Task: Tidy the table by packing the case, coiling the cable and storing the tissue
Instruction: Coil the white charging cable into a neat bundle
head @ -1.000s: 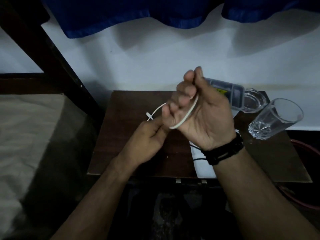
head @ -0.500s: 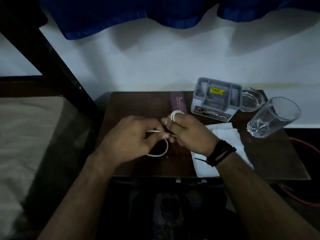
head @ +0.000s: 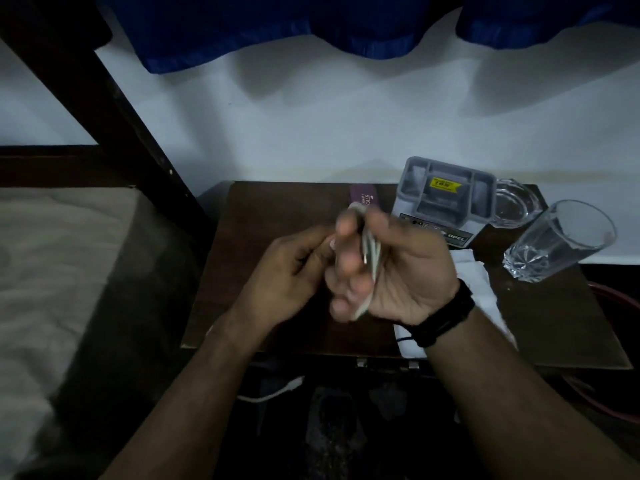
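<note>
White cable (head: 370, 258): lying coiled in loops across my right palm, above the table (head: 270, 216).
Right hand (head: 391, 271): my fingers (head: 346, 237) are curling round the coil, gripping it.
Left hand (head: 291, 271): I am pinching beside the coil; what it holds, I cannot tell.
Tissue (head: 478, 282): lying under my right wrist.
Case (head: 362, 197): lying behind my hands.

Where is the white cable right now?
In the head view, the white cable is looped around the fingers of the right hand, above the table's middle, beside the left hand.
</note>
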`<state>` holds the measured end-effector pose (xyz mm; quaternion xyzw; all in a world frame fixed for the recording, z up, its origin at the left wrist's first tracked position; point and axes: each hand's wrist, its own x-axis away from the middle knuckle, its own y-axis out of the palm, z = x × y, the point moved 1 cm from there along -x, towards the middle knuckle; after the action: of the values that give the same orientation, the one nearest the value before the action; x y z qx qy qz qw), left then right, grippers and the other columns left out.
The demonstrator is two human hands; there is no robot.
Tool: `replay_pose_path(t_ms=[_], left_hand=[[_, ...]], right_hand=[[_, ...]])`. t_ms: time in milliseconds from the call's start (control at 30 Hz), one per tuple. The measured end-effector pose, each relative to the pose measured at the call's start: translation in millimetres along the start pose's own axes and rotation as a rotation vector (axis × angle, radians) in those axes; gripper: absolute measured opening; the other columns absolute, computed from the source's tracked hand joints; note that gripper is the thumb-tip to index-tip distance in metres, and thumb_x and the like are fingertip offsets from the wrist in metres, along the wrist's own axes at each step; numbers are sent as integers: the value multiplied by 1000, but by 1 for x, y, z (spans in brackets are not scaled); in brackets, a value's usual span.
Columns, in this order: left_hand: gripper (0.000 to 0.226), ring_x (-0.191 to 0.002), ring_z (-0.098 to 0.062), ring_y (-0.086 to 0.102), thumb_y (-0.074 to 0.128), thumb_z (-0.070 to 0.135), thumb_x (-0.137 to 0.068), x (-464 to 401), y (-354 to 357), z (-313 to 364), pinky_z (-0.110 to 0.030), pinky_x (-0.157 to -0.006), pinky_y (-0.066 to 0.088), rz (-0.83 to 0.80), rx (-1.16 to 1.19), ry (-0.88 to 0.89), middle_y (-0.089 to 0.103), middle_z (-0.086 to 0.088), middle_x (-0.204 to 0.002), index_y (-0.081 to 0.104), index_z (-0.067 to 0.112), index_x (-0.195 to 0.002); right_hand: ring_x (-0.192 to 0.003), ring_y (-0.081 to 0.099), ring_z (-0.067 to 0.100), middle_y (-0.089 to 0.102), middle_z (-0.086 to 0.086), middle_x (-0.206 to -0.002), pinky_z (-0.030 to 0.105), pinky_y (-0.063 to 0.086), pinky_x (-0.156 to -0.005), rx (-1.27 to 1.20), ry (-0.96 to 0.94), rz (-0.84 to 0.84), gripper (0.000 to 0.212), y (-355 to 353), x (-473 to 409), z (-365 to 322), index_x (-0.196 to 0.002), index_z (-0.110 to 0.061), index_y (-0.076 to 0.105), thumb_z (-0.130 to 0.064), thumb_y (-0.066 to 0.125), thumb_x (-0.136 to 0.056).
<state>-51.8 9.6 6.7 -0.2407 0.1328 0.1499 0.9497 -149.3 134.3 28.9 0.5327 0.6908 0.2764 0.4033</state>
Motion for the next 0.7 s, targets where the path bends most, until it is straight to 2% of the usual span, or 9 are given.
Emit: replay_pose_path(t_ms=[67,133,233,267,333,433,533,600,700], left_hand=[[21,-84,22,60,49,31,-92,-1,6,-3,-10,-73,49,-13,-47,-35,68,36,-89,69,39,-92],[22,-81,20,60,51,33,-98,-3,9,-5,-14,-72,48,-53,-128,-70,70,25,-82,73,30,-100],[19,-68,0,64,53,38,-101,-3,9,-7,-21,-66,44,-207,-306,-85,64,13,-70,71,31,-99],[22,-69,-8,66,51,43,-99,-3,7,-7,-23,-66,43,-254,-391,-80,63,12,-69,70,31,-99],[27,-73,-13,67,48,48,-97,-3,1,-7,-26,-68,46,-306,-480,-96,68,10,-75,69,30,-100],[26,-71,-9,67,50,49,-94,-5,-10,-3,-30,-71,52,-316,-519,-84,72,8,-77,70,32,-96],[21,-69,-7,66,55,48,-91,-5,-19,1,-30,-68,51,-282,-543,-54,70,14,-75,71,35,-91],[23,-74,-5,67,54,50,-90,-5,-22,1,-33,-70,54,-276,-540,-35,73,16,-81,72,36,-92],[27,-77,-6,68,57,53,-91,-3,-22,0,-37,-70,55,-239,-494,48,70,15,-84,75,34,-93]], right_hand=[[-98,75,26,77,12,-110,46,57,-93,-136,-152,55,31,-1,-5,-5,-119,-7,68,-25,50,-102],[-100,75,21,78,7,-110,45,56,-95,-90,-304,252,30,-4,-4,-14,-113,-11,71,-25,48,-100],[-98,75,18,78,5,-105,43,55,-94,193,-404,604,26,-14,6,-20,-109,-12,67,-21,44,-101],[-97,75,19,78,6,-103,42,55,-93,329,-399,705,24,-20,8,-19,-109,-11,65,-19,44,-101],[-94,74,22,77,8,-100,40,53,-90,595,-347,847,20,-29,12,-13,-108,-9,64,-15,45,-104],[-88,73,14,74,11,-97,33,53,-88,917,-216,874,20,-35,15,-6,-109,-5,64,-8,45,-106],[-70,63,-6,69,-1,-83,11,46,-71,1220,-9,826,18,-38,19,-1,-102,-2,67,-7,50,-104],[-58,62,4,68,4,-72,13,43,-62,1199,140,753,26,-38,20,3,-91,2,64,-12,49,-106],[-48,55,25,64,12,-65,30,37,-54,1053,265,685,37,-36,20,3,-80,-4,60,-31,49,-103]])
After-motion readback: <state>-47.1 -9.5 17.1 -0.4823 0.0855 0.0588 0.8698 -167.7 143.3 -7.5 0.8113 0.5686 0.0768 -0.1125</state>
